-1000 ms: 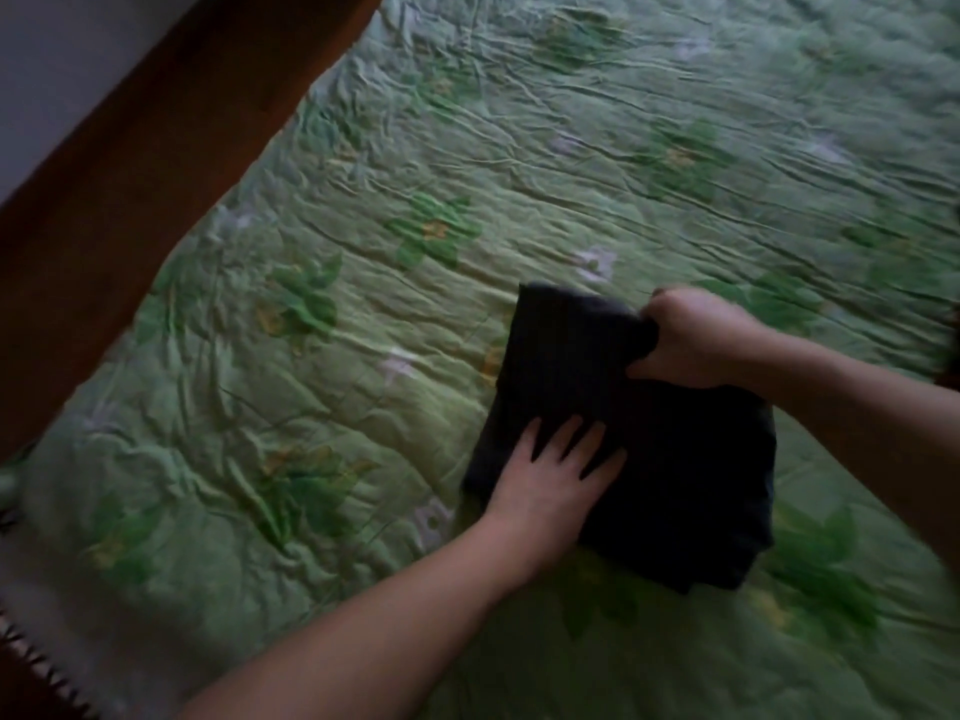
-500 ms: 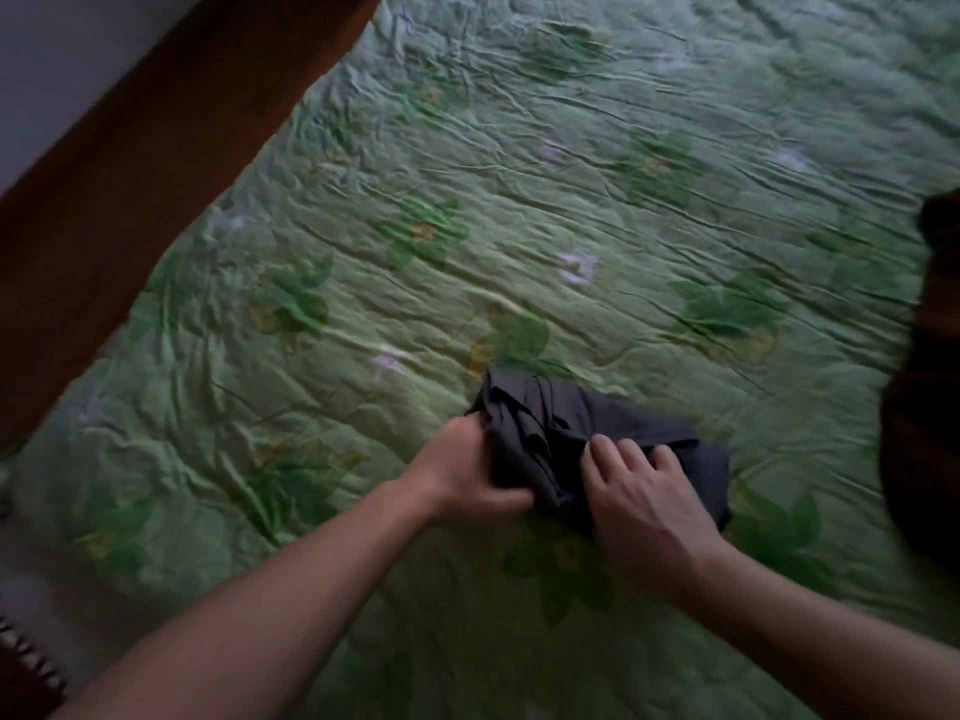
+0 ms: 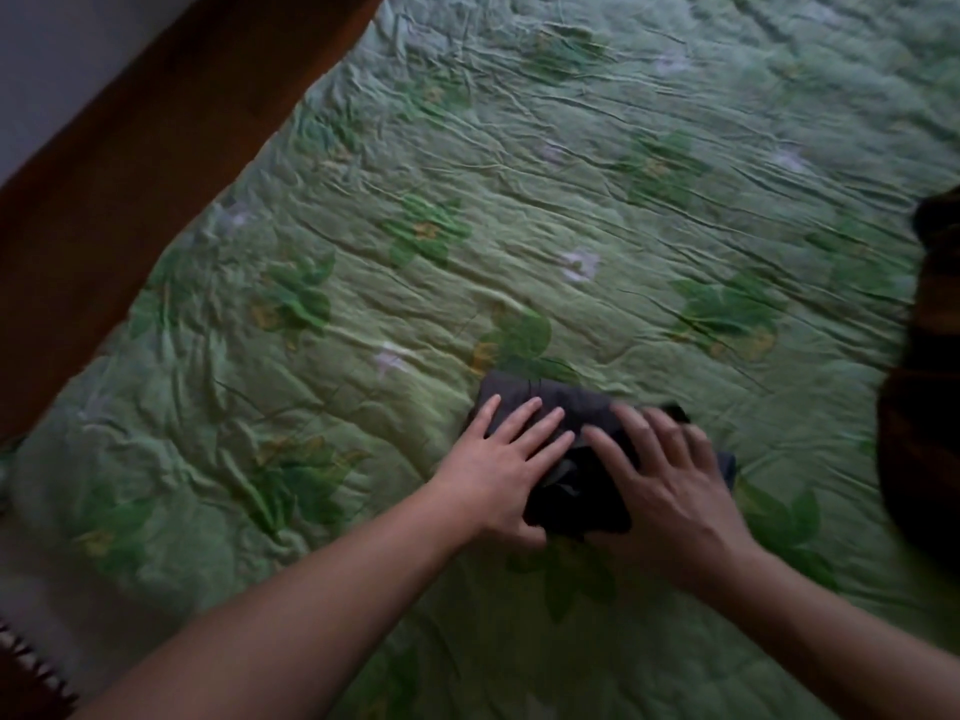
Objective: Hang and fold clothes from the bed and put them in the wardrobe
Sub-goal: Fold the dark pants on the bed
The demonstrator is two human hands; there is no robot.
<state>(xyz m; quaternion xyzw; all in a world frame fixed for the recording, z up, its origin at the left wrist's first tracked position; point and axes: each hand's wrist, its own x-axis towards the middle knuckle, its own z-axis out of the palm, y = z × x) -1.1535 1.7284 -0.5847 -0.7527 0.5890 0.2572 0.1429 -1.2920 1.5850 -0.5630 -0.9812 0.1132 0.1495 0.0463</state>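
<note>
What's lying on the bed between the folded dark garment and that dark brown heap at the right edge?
Nothing: the head view shows only bare green floral quilt between the folded dark garment and the dark brown heap.

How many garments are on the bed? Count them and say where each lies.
2. A folded dark garment lies on the green quilt under the left hand and right hand. Another dark, blurred pile sits at the right edge; more may lie out of view.

No legible text or labels
</note>
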